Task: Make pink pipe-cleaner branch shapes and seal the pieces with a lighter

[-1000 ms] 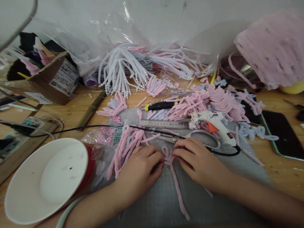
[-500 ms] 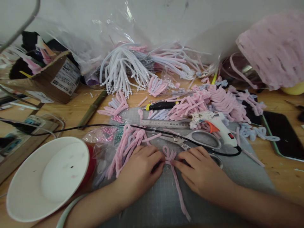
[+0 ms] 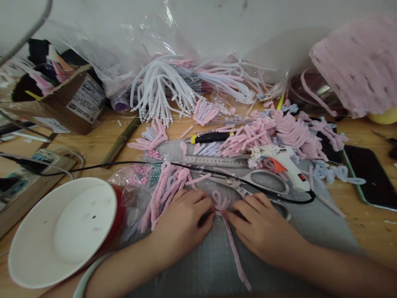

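Note:
A pink fuzzy stem (image 3: pixel 232 244) is bent into small loops at its top, with a long tail trailing down over the grey cutting mat (image 3: pixel 198 269). My left hand (image 3: pixel 186 219) is closed on the left side of the stem just below the loops, thumb and fingertips together. From the right, my right hand (image 3: pixel 263 227) pinches the same spot, its index fingertip against the stem. Beyond my right hand lie scissors (image 3: pixel 266 182), partly covered by it. Pink twisted stems (image 3: pixel 161 194) are piled beside my left hand.
A white bowl (image 3: pixel 83 227) stands at the left. Behind the hands are a steel ruler (image 3: pixel 217 160), a glue gun (image 3: pixel 288 165) with its black cable crossing the mat, and pink stem pieces (image 3: pixel 248 136). A phone (image 3: pixel 372 178) lies at the right.
The loops have shifted slightly between my fingers, and the stem's tail end has moved a little to the right. Both hands keep their hold.

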A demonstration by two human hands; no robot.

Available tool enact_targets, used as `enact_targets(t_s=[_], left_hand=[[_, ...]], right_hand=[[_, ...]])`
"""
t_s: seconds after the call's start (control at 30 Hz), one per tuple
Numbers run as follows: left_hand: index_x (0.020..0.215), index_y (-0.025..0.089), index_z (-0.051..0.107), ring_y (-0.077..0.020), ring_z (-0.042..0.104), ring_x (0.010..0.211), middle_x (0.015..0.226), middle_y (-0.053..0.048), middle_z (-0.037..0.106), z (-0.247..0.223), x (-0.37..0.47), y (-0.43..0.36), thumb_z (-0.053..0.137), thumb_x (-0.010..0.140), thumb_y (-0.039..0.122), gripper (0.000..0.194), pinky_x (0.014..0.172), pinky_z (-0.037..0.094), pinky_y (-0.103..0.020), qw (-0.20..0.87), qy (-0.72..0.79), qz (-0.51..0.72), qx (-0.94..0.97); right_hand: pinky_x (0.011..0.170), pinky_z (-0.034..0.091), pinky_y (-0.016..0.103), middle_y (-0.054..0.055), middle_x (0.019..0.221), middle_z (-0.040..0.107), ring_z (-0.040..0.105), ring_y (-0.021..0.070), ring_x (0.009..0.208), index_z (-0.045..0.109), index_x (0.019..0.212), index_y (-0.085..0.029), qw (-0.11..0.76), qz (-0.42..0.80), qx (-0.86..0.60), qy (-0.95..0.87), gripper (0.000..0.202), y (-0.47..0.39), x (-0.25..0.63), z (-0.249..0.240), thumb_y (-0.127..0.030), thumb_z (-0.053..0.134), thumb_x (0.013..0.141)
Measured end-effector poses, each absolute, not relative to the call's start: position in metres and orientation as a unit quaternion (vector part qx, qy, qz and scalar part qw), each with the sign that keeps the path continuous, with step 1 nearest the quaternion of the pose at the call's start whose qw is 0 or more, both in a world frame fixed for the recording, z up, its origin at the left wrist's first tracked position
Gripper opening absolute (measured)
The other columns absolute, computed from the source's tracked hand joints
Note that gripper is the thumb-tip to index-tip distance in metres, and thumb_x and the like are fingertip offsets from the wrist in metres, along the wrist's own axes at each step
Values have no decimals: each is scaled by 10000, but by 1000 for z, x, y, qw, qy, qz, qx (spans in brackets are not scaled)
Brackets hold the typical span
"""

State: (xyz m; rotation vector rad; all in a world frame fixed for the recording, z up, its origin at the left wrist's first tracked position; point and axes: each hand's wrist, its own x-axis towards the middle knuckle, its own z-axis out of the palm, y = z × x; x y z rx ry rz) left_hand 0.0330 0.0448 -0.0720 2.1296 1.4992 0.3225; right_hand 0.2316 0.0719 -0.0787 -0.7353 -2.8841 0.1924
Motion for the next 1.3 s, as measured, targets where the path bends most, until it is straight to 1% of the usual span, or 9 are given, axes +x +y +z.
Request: enact_targets(t_s=[0.13,0.23,0.37,0.5,0.73,0.93,1.07,1.2,1.3], left_hand=[[838,192,522,-176,514,810,831,-24,581,-67,30,42,479,786,120,99,708,381,-304,267,552,196,765],[887,180,503,-168,521,785,845,-46,593,-62,29,37,443,772,104,151,681,382,-306,229,446,258,826],[849,169,557,-150,461,568,639,-5,554,-64,37,27,456,812,245,131,541,309,-317,125,268,183,937],[801,177,558,-153,505,634,725,-18,574,-73,46,23,495,823,326,163,586,329,-323,124,277,108,947],[794,173,571,-158,515,659,732,-17,588,-78,45,24,502,822,332,176,606,336,-333,137,274,100,947],[999,163,557,-172,514,678,733,-15,605,-76,46,24,484,822,263,216,640,343,-331,170,287,80,939],[1021,168,551,-170,512,671,732,-12,604,-73,46,26,473,828,249,224,626,340,-327,175,286,77,939],[1075,159,525,-163,515,654,716,-12,593,-71,42,27,464,828,241,267,601,332,-319,145,267,101,947],[1083,145,524,-159,506,632,696,-14,593,-69,36,30,457,818,206,280,579,326,-310,117,292,145,938]], right_hand=[[703,293,362,66,813,565,446,211,751,617,969,-180,78,61,-251,-963,185,73,231,-78,-174,509,819],[708,295,367,67,831,571,446,217,766,604,991,-185,68,64,-254,-963,193,73,231,-76,-195,529,814],[716,299,378,75,868,576,446,226,770,590,1019,-163,52,59,-238,-968,242,72,233,-73,-181,555,780],[728,302,388,88,870,571,453,231,775,591,1013,-140,58,25,-236,-970,230,69,232,-72,-175,519,797],[708,313,388,86,847,572,465,233,772,588,1027,-122,45,15,-227,-973,244,67,231,-73,-177,491,810],[736,357,351,56,902,578,503,197,822,610,976,-202,109,167,-289,-936,227,75,232,-69,-118,490,803],[786,396,311,60,943,593,531,168,884,582,977,-183,183,239,-332,-894,216,81,233,-60,-109,456,819],[813,390,352,68,897,605,538,202,887,545,806,-179,250,142,-379,-879,37,105,249,-55,-199,514,809],[774,397,392,92,840,599,541,245,850,536,747,-178,231,33,-474,-849,134,133,273,-58,-260,473,833]])
